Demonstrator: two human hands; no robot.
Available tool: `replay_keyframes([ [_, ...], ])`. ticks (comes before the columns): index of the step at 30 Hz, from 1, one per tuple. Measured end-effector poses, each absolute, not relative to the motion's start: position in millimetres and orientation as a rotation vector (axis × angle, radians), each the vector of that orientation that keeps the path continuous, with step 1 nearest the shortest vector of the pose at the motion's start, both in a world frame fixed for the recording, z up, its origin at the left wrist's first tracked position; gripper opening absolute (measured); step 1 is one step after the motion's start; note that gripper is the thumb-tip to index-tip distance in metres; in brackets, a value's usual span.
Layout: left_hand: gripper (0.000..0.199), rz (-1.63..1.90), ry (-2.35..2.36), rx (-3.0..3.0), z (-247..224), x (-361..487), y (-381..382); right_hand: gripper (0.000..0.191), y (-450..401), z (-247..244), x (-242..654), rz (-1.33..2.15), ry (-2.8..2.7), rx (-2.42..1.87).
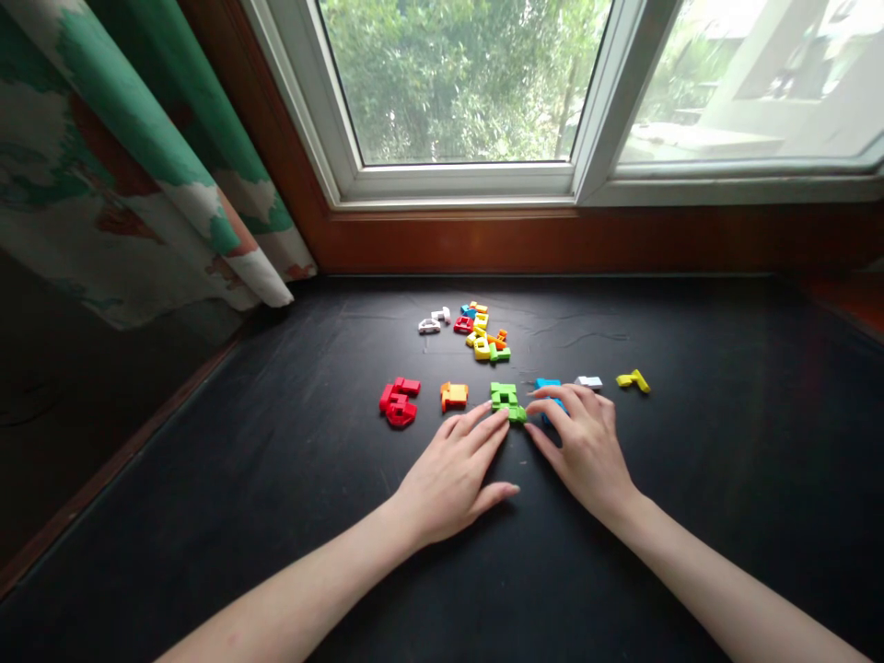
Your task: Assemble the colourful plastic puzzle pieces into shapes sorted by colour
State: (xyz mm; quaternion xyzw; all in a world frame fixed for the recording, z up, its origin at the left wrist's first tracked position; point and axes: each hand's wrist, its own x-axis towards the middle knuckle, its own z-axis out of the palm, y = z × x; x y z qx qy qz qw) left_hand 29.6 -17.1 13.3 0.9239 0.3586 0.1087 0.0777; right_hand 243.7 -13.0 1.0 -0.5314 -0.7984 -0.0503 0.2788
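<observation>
Hands: our left hand (452,483) and our right hand (586,451) both lie open and slightly cupped on the surface, with neither closed around anything.
Left hand: its fingertips (498,421) touch the lower edge of a green plastic interlocking block (504,398), and its thumb (504,493) splays out to the side.
Right hand: its fingers rest over a bright blue plastic block (549,385), partly hiding it, and its thumb sits just beside the green plastic interlocking block.
Row: we have a chunky red plastic block (399,401) and an orange plastic block (454,396) to the left of our hands, with a small white plastic block (588,382) and a yellow plastic block (633,380) to the right.
Heap: a loose jumble of small multicoloured plastic blocks (480,331) lies farther from us, behind the row.
Surface: a scuffed black worktop (290,442) runs up to a reddish-brown wooden window frame (552,241), below a white-framed window (456,181), with a green-and-white patterned curtain (124,157) hanging at the left.
</observation>
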Motion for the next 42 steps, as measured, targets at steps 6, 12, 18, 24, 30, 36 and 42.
replay_keyframes([
  [6,0.066,0.302,1.091,2.757,12.8,29.8,-16.5,0.011,-16.1,0.3,242.7,-0.082,-2.148,-1.414],
  [12,0.062,0.368,1.094,2.728,11.1,28.2,-17.3,0.012,-16.1,-0.9,243.4,-0.065,-2.152,-1.396],
  [18,0.06,0.444,1.085,2.701,7.4,27.0,-17.0,0.013,-16.4,-1.0,242.8,-0.057,-2.154,-1.377],
  [24,0.055,0.53,1.067,2.683,8.9,26.9,-17.4,0.016,-16.5,-1.0,242.7,-0.048,-2.144,-1.356],
  [30,0.023,0.712,1.115,2.614,13.2,24.6,-16.1,0.016,-19.0,1.9,242.3,0.086,-2.159,-1.162],
  [36,0.018,0.868,1.283,2.638,27.1,10.2,1.8,0.023,-24.9,3.8,236.3,0.344,-2.279,-0.852],
  [42,0.025,0.676,1.586,2.588,44.7,-14.2,50.3,0.025,-28.9,4.8,234.4,0.456,-2.393,-0.741],
])
